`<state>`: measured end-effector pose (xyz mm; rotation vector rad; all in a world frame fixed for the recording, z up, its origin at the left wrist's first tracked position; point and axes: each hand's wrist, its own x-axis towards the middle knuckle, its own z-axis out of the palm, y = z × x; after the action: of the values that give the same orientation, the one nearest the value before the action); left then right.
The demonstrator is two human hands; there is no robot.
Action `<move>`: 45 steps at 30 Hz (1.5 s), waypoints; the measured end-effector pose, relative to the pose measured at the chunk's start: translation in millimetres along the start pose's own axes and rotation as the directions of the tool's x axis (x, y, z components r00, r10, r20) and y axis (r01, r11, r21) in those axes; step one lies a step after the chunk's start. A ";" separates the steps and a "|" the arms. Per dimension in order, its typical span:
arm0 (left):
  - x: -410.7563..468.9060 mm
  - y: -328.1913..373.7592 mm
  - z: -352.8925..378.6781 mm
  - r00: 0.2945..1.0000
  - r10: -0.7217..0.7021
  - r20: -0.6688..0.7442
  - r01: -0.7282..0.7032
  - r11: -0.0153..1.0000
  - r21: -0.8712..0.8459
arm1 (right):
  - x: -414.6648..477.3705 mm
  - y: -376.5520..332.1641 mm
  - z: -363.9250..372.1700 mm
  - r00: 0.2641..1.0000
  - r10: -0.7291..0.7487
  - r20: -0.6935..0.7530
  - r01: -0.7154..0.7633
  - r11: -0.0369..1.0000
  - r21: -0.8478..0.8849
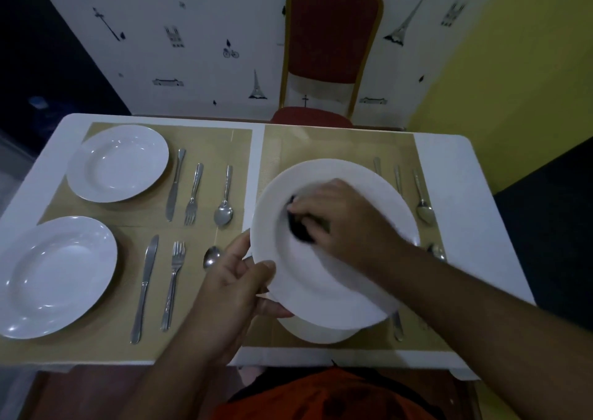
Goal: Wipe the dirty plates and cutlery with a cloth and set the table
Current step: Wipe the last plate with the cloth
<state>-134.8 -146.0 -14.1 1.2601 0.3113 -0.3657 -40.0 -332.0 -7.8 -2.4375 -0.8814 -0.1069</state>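
Left hand: the left hand [234, 278] grips the raised plate [333, 304] at its 8 o'clock rim. The thumb is curled over the top face and the fingers are tucked under the edge.
Right hand: the right hand [340, 217] sits in the plate's well. Its bent fingers pinch a cloth [300, 230] against the white surface, and the hand is blurred.
Raised plate: white and tilted, its face turned towards the camera. It is held above the right placemat [321, 143], at about 4 o'clock from the table's middle.
Cloth: small, dark and bunched under the right fingertips, on the 10 o'clock side of the well.
Second plate: a second plate [316, 334], also white, lies on the same placemat beneath the raised one. Only its 6 o'clock edge shows.
Right cutlery: at 2 o'clock of the raised plate lie a knife handle [377, 164], a fork handle [398, 179] and a right spoon [422, 198], side by side. A second spoon [436, 252] peeks out at 3 o'clock. A handle end [398, 326] shows at 5 o'clock; its kind cannot be told.
Far left setting: at 10 o'clock on the left placemat [208, 137] is the far plate [117, 163], with the far knife [175, 188], far fork [193, 195] and far spoon [225, 199] in a row at its 3 o'clock.
Near left setting: at 8 o'clock is the near plate [54, 277], then the near knife [145, 288], near fork [171, 285] and near spoon [211, 257]. The spoon's handle is hidden by the left hand.
Table: the table [449, 195] is white with rounded corners.
Chair: a red chair [330, 34] with a gold frame stands at 12 o'clock, just behind the table.
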 end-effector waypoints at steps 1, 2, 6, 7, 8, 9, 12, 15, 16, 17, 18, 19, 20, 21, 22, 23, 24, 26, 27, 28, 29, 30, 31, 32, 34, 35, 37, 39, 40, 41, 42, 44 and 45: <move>0.1 -0.5 0.1 0.999 0.023 -0.037 -0.023 1.000 -0.008 | 5.3 12.4 -4.1 0.997 0.067 -0.036 -0.069 0.995 -0.065; 0.6 -0.1 -0.3 0.996 0.050 -0.075 -0.051 0.999 -0.013 | 5.2 23.3 -9.2 0.991 0.121 -0.051 -0.127 0.983 -0.134; 6.0 -2.9 -1.4 0.979 0.105 -0.175 -0.105 0.994 0.011 | -30.0 22.8 -16.3 0.948 0.318 0.025 -0.305 0.927 -0.220; 7.3 -4.9 0.8 0.981 0.089 -0.173 -0.089 0.996 0.007 | -39.7 10.5 -11.9 0.929 0.368 0.048 -0.357 0.922 -0.150; 8.2 -7.7 2.2 0.983 0.072 -0.167 -0.072 0.997 0.006 | -47.0 -3.9 -4.9 0.913 0.400 0.079 -0.397 0.917 -0.045; 8.7 -9.7 3.3 0.987 0.058 -0.153 -0.057 0.998 0.012 | -50.8 -20.0 2.6 0.911 0.400 0.103 -0.407 0.911 0.064; 6.3 -11.9 4.3 0.992 0.030 -0.123 -0.028 0.999 0.016 | -50.7 -49.8 19.4 0.948 0.299 0.106 -0.315 0.930 0.188; 4.5 -10.1 0.8 0.989 0.041 -0.140 -0.043 0.999 -0.004 | -46.4 -36.1 8.1 0.950 0.252 0.182 -0.285 0.940 0.189; 5.2 -9.8 -0.7 0.987 0.046 -0.155 -0.047 0.999 -0.006 | -47.0 -26.7 1.9 0.949 0.248 0.196 -0.279 0.948 0.152; 6.0 -9.0 -1.5 0.986 0.050 -0.158 -0.052 0.999 -0.007 | -47.6 -15.7 -4.3 0.944 0.271 0.189 -0.292 0.951 0.097; 7.0 -8.3 -2.2 0.986 0.056 -0.154 -0.057 0.998 -0.003 | -46.5 -4.1 -9.9 0.933 0.323 0.158 -0.333 0.942 0.045; 7.5 -7.4 -1.5 0.988 0.062 -0.143 -0.062 0.998 0.006 | -44.1 6.7 -15.5 0.915 0.390 0.101 -0.393 0.920 0.009; 7.5 -6.9 0.1 0.990 0.068 -0.125 -0.066 0.998 0.019 | -40.4 15.9 -18.4 0.892 0.451 0.027 -0.451 0.893 -0.004; 7.4 -6.0 2.5 0.993 0.073 -0.095 -0.070 0.997 0.031 | -34.9 21.5 -19.0 0.869 0.491 -0.051 -0.492 0.871 0.001; 7.9 -5.2 6.3 0.995 0.075 -0.058 -0.073 0.997 0.037 | -27.1 22.0 -16.7 0.853 0.506 -0.125 -0.507 0.862 0.024; 8.9 -3.9 11.0 0.997 0.074 -0.019 -0.073 0.997 0.034 | -18.8 17.1 -12.3 0.844 0.505 -0.183 -0.503 0.862 0.063; 10.5 -2.1 15.7 0.998 0.068 0.010 -0.069 0.997 0.023 | -10.5 7.2 -6.2 0.839 0.501 -0.211 -0.485 0.865 0.128; 16.6 3.3 21.0 0.998 0.066 0.022 -0.066 0.998 -0.018 | -2.0 -17.3 5.6 0.870 0.458 -0.183 -0.410 0.878 0.246; 20.4 6.2 19.5 0.997 0.075 0.002 -0.075 0.997 -0.024 | -3.6 -26.8 9.5 0.903 0.403 -0.151 -0.356 0.896 0.265; 24.2 8.7 15.3 0.995 0.092 -0.028 -0.092 0.996 -0.013 | -8.9 -31.6 11.7 0.937 0.331 -0.110 -0.293 0.919 0.262; 26.7 11.6 10.5 0.993 0.108 -0.053 -0.108 0.994 0.006 | -17.7 -30.5 11.3 0.964 0.261 -0.053 -0.240 0.938 0.249; 28.0 13.0 5.6 0.991 0.116 -0.069 -0.114 0.993 0.026 | -27.9 -24.5 8.8 0.978 0.209 0.013 -0.207 0.953 0.223; 27.8 13.2 2.0 0.990 0.117 -0.078 -0.114 0.993 0.042 | -37.6 -14.6 4.4 0.979 0.188 0.076 -0.199 0.963 0.181; 26.5 11.6 -0.7 0.990 0.113 -0.088 -0.109 0.993 0.053 | -46.0 -3.0 -0.1 0.971 0.203 0.125 -0.218 0.968 0.125; 20.0 6.9 -2.4 0.989 0.104 -0.104 -0.098 0.993 0.059 | -56.7 22.5 -8.0 0.953 0.285 0.108 -0.288 0.957 0.018; 16.9 4.1 -0.8 0.989 0.103 -0.105 -0.098 0.994 0.053 | -56.5 33.0 -10.8 0.942 0.331 0.050 -0.331 0.944 -0.009; 13.1 -3.8 8.2 0.992 0.090 -0.088 -0.087 0.995 0.038 | -43.8 41.6 -11.8 0.907 0.405 -0.112 -0.409 0.913 -0.011; 15.3 -9.8 23.8 0.996 0.072 -0.053 -0.071 0.997 0.024 | -21.3 31.4 -5.7 0.858 0.454 -0.240 -0.448 0.890 0.082; 18.3 -9.8 30.6 0.997 0.068 -0.044 -0.068 0.998 0.013 | -12.2 18.9 -1.0 0.849 0.469 -0.242 -0.441 0.883 0.163; 22.5 -7.4 35.3 0.996 0.074 -0.046 -0.074 0.997 0.001 | -7.9 5.7 4.0 0.864 0.454 -0.216 -0.409 0.885 0.222; 27.0 -3.6 36.9 0.994 0.089 -0.063 -0.089 0.996 -0.004 | -9.0 -6.4 8.1 0.896 0.407 -0.176 -0.362 0.901 0.239; 33.6 6.6 31.6 0.986 0.122 -0.110 -0.120 0.992 0.031 | -24.0 -15.1 8.1 0.962 0.264 -0.071 -0.245 0.947 0.206; 34.8 10.7 27.4 0.983 0.133 -0.123 -0.127 0.990 0.056 | -33.9 -9.7 4.2 0.975 0.220 -0.019 -0.213 0.960 0.183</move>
<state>-98.1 -172.9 -12.0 1.3466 0.3279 -0.1828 -73.0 -343.0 -15.3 -2.3356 -0.5747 0.0052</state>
